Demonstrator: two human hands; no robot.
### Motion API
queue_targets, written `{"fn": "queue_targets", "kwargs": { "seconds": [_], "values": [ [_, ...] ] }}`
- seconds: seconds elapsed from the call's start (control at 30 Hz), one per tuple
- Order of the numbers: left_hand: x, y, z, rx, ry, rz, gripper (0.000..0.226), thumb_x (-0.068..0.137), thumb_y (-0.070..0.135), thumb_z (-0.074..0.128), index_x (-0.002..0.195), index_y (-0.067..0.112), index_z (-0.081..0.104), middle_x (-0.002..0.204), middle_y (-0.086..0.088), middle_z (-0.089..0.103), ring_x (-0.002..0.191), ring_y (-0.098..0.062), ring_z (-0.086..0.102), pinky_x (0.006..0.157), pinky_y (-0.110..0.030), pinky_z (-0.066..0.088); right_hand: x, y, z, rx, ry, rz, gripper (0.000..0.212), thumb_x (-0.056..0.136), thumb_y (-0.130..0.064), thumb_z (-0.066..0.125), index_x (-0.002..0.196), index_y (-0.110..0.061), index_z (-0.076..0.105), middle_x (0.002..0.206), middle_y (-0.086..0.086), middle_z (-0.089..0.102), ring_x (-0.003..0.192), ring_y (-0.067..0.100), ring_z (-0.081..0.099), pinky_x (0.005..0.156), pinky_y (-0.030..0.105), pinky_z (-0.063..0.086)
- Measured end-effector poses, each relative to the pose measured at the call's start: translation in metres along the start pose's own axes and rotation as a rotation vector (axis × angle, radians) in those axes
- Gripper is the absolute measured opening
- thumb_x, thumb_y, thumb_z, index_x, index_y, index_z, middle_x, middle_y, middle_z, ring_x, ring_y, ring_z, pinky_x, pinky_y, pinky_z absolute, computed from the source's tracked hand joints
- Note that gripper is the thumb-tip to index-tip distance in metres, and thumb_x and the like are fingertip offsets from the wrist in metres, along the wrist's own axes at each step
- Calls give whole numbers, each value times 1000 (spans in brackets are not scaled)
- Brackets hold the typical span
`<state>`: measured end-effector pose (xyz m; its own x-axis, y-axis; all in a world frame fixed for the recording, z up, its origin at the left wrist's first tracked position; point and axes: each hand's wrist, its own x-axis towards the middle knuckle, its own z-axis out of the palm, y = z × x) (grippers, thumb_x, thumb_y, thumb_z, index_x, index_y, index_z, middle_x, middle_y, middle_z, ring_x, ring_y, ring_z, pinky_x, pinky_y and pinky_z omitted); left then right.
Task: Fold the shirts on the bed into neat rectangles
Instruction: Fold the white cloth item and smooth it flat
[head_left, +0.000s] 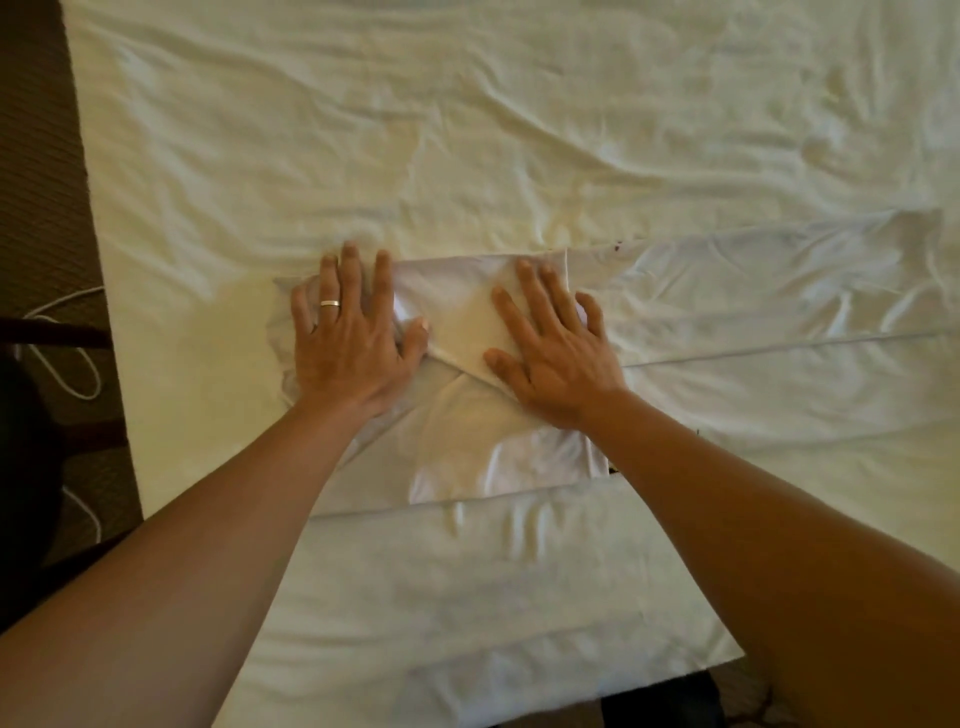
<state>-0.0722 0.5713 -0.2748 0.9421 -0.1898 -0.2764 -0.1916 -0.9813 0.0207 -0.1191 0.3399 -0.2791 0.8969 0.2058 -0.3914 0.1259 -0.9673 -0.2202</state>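
White cotton fills nearly the whole frame; a rumpled bed sheet (467, 130) covers the bed (171, 364) from the upper edge down to the lower right, creased throughout; on it, at the centre of the frame, lies a white shirt (467, 332), partly folded, its cloth hard to separate from the sheet because both are the same pale colour; a diagonal folded edge runs across it between the 2 hands, from just under the left thumb down toward the right wrist; more flat white fabric (441, 561) stretches below it toward the lower centre and out to the right, though whether that belongs to the same shirt or to another garment cannot be told.

Left hand (348, 332) lies palm down on the left part of the shirt, fingers straight and spread, pressing the cloth flat rather than gripping it; a pale ring (330, 304) sits on 1 finger; bunched cloth shows just beside its thumb; right hand (556, 353) lies likewise palm down on the right part of the shirt, fingers extended and fanned toward the upper left, grasping nothing; both bare forearms reach in from the lower corners.

Dark patterned carpet (47, 208) runs down the left edge of the frame; a white cord (78, 364) loops across it at middle left.
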Motion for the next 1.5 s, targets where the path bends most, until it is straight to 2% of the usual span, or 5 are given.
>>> {"fn": "queue_targets", "kwargs": {
  "seconds": [0.23, 0.77, 1.1, 1.23, 1.5],
  "values": [
    [-42, 82, -3, 44, 82, 203, 72, 95, 62, 40, 146, 13, 47, 146, -19, 46, 124, -40, 46, 95, -54, 31, -24, 70, -24, 60, 125, -41, 56, 102, -51, 30, 143, -18, 49, 161, 13, 32, 142, 38, 32, 108, 53, 35],
    [-65, 413, 13, -187, -48, 412, 42, 81, 37, 57, 114, 12, 60, 106, -13, 57, 84, -33, 55, 67, -40, 40, -77, 362, -84, -37, 210, 287, 53, 86, -4, 51, 137, -17, 53, 151, 9, 40, 135, 37, 35, 104, 51, 33],
    [-44, 522, 18, -172, 14, 585, 29, 62, 24, 79, 89, 18, 69, 82, -4, 64, 67, -26, 62, 59, -32, 43, -53, 403, -112, 47, 31, 268, 38, 93, -24, 55, 130, -20, 57, 128, 5, 59, 121, 30, 48, 99, 42, 35],
    [-43, 528, 17, -377, 8, 520, 22, 58, 10, 80, 76, 17, 70, 69, -4, 64, 58, -27, 62, 52, -26, 38, -51, 397, -115, 198, 59, 367, 12, 89, -27, 60, 94, -17, 56, 95, 4, 56, 95, 26, 52, 73, 34, 37],
    [-72, 474, -13, -976, 129, 105, 8, 78, 28, 53, 74, 21, 52, 66, 10, 51, 61, -14, 45, 52, -27, 37, -51, 333, -144, 762, 110, 466, 7, 81, -14, 62, 88, -12, 63, 78, 2, 57, 71, 18, 53, 61, 28, 44]
  ]
}}
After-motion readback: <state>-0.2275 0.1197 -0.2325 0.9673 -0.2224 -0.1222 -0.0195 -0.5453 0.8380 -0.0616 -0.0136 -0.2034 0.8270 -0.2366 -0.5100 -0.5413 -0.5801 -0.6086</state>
